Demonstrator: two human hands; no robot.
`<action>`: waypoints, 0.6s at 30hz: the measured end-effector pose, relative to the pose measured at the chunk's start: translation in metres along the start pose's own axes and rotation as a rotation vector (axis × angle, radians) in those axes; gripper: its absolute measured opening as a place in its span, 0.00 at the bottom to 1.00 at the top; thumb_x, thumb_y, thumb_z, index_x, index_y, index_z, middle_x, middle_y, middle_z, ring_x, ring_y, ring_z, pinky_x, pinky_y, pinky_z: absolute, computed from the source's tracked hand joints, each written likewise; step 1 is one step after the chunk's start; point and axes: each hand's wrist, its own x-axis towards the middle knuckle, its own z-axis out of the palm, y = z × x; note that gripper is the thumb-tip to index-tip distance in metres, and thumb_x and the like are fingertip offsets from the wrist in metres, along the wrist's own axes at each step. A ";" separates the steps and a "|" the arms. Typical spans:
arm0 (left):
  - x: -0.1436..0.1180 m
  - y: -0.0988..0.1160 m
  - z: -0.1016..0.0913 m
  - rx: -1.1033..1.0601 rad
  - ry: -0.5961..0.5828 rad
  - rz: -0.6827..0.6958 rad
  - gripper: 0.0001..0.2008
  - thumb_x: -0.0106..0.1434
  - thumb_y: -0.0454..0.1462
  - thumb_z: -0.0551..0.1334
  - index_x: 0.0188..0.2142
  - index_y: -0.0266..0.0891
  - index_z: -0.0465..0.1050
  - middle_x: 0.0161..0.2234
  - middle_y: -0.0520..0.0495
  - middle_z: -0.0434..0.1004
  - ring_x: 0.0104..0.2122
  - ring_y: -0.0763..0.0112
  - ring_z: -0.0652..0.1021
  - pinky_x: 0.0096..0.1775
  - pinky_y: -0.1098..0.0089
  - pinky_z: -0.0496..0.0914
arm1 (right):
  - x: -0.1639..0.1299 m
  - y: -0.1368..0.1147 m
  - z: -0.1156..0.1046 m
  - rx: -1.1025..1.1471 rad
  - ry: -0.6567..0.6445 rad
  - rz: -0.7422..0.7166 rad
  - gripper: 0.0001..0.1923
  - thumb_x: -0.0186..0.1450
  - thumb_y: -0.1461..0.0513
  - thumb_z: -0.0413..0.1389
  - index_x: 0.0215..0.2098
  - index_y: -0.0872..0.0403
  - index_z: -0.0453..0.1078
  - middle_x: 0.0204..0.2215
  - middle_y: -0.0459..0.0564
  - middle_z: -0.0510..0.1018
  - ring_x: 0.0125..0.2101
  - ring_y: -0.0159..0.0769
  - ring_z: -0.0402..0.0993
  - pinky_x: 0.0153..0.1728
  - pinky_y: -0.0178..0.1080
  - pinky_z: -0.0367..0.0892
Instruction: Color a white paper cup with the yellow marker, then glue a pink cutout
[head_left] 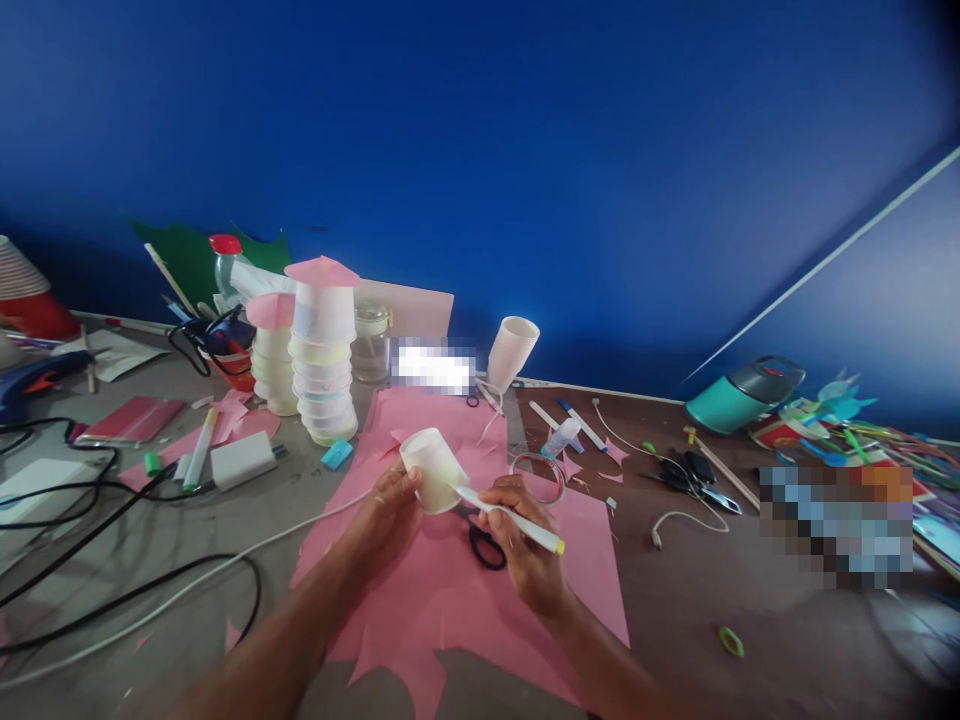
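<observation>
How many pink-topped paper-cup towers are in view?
2: the taller white paper-cup tower, left of the hands, and the shorter cream paper-cup tower, behind it to the left. No others show.

A plain off-white cup [436,480] is held aloft over the worktop [690,620], well apart from its back edge. The cup is tilted, its open mouth toward the back left corner and its base toward the near right, with a pale yellowish tinge on its side. A slim white marker [517,520], uncapped, slants with its yellow tip at the cup's side near the base, its yellow end pointing away to the right.
</observation>
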 end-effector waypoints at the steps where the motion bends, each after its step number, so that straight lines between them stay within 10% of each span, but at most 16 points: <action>1: 0.001 0.000 -0.001 -0.005 0.000 0.003 0.14 0.58 0.43 0.71 0.40 0.36 0.79 0.37 0.42 0.83 0.43 0.56 0.80 0.47 0.62 0.71 | 0.000 0.001 -0.001 -0.002 0.000 0.016 0.08 0.68 0.60 0.55 0.37 0.50 0.76 0.29 0.49 0.76 0.33 0.40 0.72 0.34 0.43 0.70; 18: 0.001 0.000 -0.005 -0.003 0.051 0.013 0.15 0.57 0.44 0.72 0.39 0.36 0.81 0.36 0.44 0.83 0.37 0.63 0.80 0.40 0.68 0.72 | 0.003 0.009 -0.009 0.192 0.069 0.148 0.10 0.67 0.56 0.56 0.33 0.50 0.77 0.29 0.46 0.73 0.24 0.31 0.69 0.25 0.36 0.69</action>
